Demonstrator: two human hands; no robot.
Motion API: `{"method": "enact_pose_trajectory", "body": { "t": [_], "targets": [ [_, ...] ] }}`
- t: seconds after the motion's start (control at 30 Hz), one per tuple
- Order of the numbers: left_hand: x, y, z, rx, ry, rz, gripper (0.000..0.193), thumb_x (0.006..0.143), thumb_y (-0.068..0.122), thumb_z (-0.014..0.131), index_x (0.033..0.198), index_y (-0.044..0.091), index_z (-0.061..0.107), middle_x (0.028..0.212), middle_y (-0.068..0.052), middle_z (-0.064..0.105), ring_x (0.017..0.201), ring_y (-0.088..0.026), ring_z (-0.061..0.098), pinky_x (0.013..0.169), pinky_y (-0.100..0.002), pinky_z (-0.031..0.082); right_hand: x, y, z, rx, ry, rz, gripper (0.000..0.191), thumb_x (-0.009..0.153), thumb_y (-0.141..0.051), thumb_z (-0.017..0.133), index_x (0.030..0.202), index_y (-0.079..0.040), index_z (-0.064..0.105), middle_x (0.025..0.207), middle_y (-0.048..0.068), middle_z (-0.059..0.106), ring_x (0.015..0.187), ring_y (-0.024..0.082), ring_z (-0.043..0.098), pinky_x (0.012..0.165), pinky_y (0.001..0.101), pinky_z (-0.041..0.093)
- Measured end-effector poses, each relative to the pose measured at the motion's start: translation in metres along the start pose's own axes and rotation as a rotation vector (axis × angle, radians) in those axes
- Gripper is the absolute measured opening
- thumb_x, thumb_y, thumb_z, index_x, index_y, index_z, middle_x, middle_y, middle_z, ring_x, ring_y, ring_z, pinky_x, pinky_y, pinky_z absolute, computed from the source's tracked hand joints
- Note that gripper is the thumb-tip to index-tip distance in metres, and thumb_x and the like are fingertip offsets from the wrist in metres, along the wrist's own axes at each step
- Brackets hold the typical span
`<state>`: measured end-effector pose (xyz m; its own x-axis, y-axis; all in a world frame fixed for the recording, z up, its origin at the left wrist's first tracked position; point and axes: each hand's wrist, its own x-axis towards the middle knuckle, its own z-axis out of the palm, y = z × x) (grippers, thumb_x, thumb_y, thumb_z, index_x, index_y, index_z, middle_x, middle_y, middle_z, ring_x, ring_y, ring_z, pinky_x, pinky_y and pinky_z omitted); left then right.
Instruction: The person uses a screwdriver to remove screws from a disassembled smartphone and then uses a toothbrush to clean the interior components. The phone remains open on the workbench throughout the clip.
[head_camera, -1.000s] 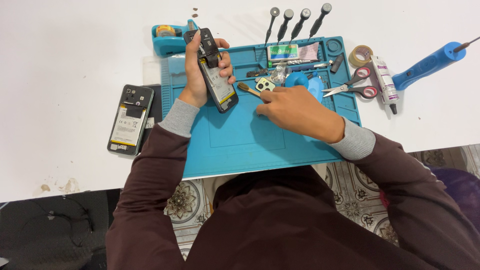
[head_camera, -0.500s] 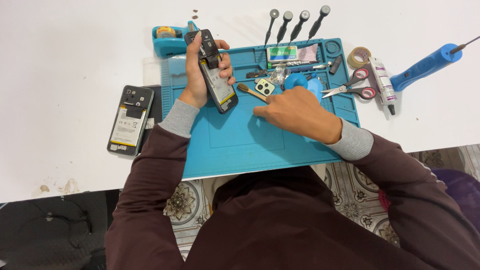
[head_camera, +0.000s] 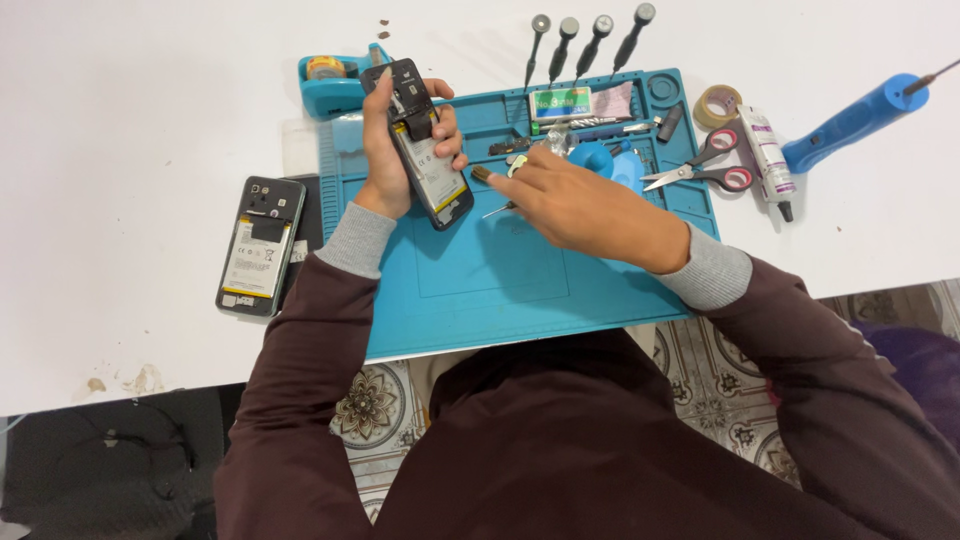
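Note:
My left hand grips an opened black phone with its back cover off and the battery showing, tilted up over the blue work mat. My right hand rests on the mat just right of the phone, fingers pinched on a thin metal tool whose tip points toward the phone. Small parts lie under the right hand's fingertips and are partly hidden.
A second opened phone lies on the white table left of the mat. Several screwdrivers, scissors, a tape roll, a glue tube and a blue handled tool sit at the back right. A blue dispenser stands behind the phone.
My right hand has shifted slightly left toward the phone with the thin tool. The left hand and phone stay in about the same place.

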<state>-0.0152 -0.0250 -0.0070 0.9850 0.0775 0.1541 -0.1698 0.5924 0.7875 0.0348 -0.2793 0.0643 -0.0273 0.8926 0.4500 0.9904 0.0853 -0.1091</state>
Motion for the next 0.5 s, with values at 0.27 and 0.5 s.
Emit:
{"method": "enact_pose_trajectory", "body": {
  "t": [0.27,0.5],
  "targets": [
    [-0.010,0.005,0.007,-0.011,-0.186,0.056,0.072,0.096,0.066,0.050,0.132,0.004,0.053,0.086,-0.001,0.044,0.069,-0.011,0.052,0.066,-0.035,0.051,0.003,-0.011,0.004,0.007,-0.157,0.201,0.044,0.098,-0.029,0.070,0.136,-0.010,0.061,0.074,0.008,0.062,0.056,0.024,0.062,0.048,0.0384,0.048],
    [-0.008,0.006,0.009,0.049,-0.200,0.051,0.078,0.091,0.067,0.053,0.135,0.003,0.050,0.084,-0.004,0.048,0.077,-0.018,0.059,0.075,-0.044,0.056,0.003,-0.002,0.010,0.102,-0.040,0.134,0.024,0.097,-0.024,0.073,0.115,-0.010,0.069,0.076,0.005,0.065,0.055,0.022,0.063,0.047,0.0358,0.046]
  ]
}}
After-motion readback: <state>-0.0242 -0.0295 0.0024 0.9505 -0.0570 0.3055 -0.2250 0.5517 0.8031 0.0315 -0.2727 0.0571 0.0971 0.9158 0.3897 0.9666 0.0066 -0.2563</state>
